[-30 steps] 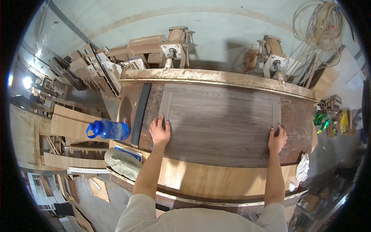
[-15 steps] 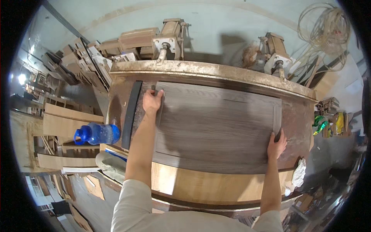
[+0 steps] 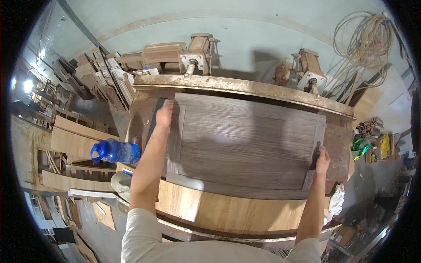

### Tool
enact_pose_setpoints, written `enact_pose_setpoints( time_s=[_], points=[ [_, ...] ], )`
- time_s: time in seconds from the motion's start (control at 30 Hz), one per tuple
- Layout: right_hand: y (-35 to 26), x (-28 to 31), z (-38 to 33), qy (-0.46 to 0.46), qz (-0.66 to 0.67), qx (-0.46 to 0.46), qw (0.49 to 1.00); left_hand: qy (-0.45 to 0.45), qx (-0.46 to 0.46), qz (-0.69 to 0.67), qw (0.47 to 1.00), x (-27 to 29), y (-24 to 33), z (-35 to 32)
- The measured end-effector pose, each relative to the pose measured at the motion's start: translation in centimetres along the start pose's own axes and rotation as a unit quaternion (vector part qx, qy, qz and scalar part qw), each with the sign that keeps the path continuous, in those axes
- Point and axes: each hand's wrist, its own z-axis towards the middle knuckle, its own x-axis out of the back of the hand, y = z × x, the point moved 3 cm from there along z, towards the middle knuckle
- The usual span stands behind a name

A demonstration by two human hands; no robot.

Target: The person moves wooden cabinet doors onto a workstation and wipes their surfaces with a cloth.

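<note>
A dark grey-brown wooden door panel (image 3: 245, 140) with a recessed centre lies flat on a rusty press bed (image 3: 337, 144). My left hand (image 3: 164, 115) reaches far forward and grips the panel's far left corner, beside a dark strip (image 3: 154, 118) along the left edge. My right hand (image 3: 322, 158) holds the panel's right edge near its front corner. A lighter oak board (image 3: 219, 210) lies under the panel's near edge.
A blue plastic bottle (image 3: 115, 151) lies at the left of the press. Two clamp cylinders (image 3: 197, 55) stand above the back rail (image 3: 245, 86). Stacked wood pieces (image 3: 109, 72) fill the back left; coiled hose (image 3: 359, 39) hangs at the upper right. White cloth (image 3: 337, 200) sits at the front right.
My left hand moved from the panel's near left part forward to its far left corner. My right hand stayed on the right edge. The view shifted closer to the press.
</note>
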Motion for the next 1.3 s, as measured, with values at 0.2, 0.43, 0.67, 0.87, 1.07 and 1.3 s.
enact_pose_setpoints(
  time_s=[0.2,0.43,0.67,0.87,1.07,1.3],
  points=[
    [-6.2,9.7,-10.5,0.034,0.192,-0.010,0.981,-0.055,-0.071,-0.184,0.979,11.7,5.1,-14.1],
    [-7.3,18.7,-28.6,0.047,0.360,-0.048,0.931,-0.151,-0.026,-0.105,0.983,23.2,-3.1,-28.0],
    [-0.5,22.4,-42.8,0.067,0.615,-0.102,0.779,-0.267,0.041,-0.006,0.963,30.2,-16.2,-37.7],
    [12.3,22.0,-47.2,0.104,0.607,-0.176,0.768,-0.290,0.089,-0.087,0.949,28.5,-23.4,-40.7],
    [16.4,21.9,-47.3,0.109,0.570,-0.201,0.789,-0.265,-0.006,0.041,0.963,28.8,-24.5,-44.0],
    [13.2,22.4,-48.7,0.177,0.388,-0.265,0.865,-0.206,0.004,0.016,0.978,31.4,-29.4,-45.4]
  ],
)
